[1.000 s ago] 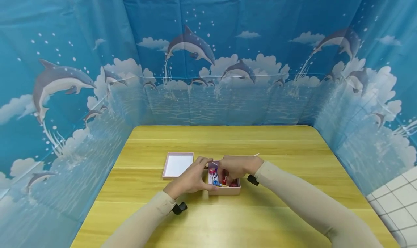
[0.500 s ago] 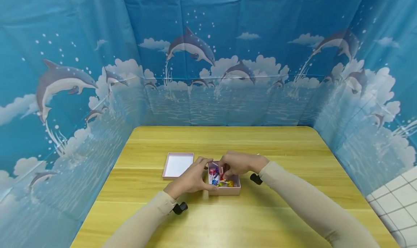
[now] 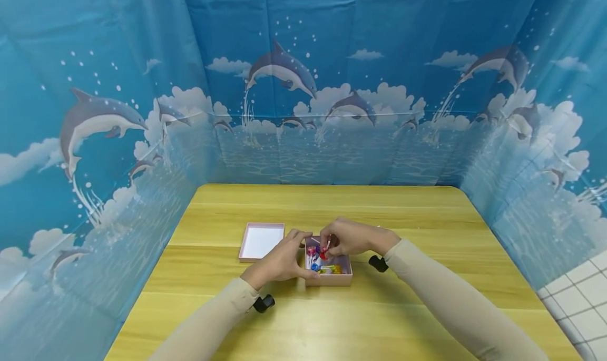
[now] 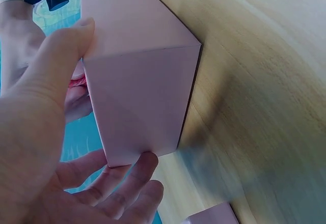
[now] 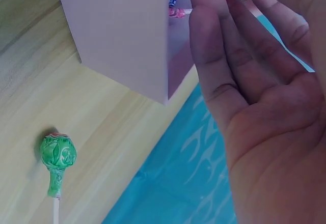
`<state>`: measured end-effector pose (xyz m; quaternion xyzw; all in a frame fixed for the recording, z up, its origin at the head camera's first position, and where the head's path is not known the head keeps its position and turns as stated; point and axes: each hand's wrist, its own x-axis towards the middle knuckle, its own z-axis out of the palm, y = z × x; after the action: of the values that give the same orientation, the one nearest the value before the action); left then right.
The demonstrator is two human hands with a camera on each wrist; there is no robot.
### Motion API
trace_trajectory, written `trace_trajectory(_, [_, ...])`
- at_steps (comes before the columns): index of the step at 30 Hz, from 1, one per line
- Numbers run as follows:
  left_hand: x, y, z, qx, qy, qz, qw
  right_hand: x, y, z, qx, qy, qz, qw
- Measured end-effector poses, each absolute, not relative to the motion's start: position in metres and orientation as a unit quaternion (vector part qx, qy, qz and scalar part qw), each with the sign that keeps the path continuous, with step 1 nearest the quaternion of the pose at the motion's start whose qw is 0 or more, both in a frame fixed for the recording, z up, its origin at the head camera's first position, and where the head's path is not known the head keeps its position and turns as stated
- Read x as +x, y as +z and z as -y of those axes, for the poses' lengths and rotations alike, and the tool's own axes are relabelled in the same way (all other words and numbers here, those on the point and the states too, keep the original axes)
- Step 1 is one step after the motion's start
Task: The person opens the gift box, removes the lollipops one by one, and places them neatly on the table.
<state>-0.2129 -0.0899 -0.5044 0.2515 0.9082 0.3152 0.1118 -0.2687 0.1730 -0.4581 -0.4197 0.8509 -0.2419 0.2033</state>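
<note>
"Toward six o'clock in the head view, what do I have?"

"The pink box point(image 3: 332, 280), my left hand point(image 3: 278, 260) clamped on it from nine o'clock."

"And my right hand point(image 3: 350, 236)?"

"Pinching a red lollipop point(image 3: 323, 256) at the box's opening; I see the lid point(image 3: 262, 241) on the counter point(image 3: 360, 319), at the box's ten o'clock."

An open-topped pale pink box point(image 3: 329, 280) stands at the lower middle of the head frame, pink, blue and yellow lollipops point(image 3: 337, 269) lying inside, a red lollipop point(image 3: 324, 255) held at its opening.
</note>
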Motion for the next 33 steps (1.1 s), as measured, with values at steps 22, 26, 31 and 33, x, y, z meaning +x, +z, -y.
trace_trajectory(22, [-0.206, -0.510, 0.092, 0.245, 0.323, -0.906, 0.116, -0.267, -0.458, -0.204, -0.416, -0.300, -0.848, 0.133])
trace_trajectory(26, [-0.209, -0.509, 0.090, 0.246, 0.324, -0.906, 0.118, -0.272, -0.454, -0.212, -0.417, -0.307, -0.846, 0.129])
trace_trajectory(31, [-0.214, -0.509, 0.089, 0.246, 0.321, -0.907, 0.115, -0.276, -0.448, -0.222, -0.411, -0.321, -0.846, 0.116])
trace_trajectory(33, [-0.216, -0.508, 0.089, 0.246, 0.321, -0.907, 0.116, -0.277, -0.446, -0.228, -0.404, -0.325, -0.848, 0.111])
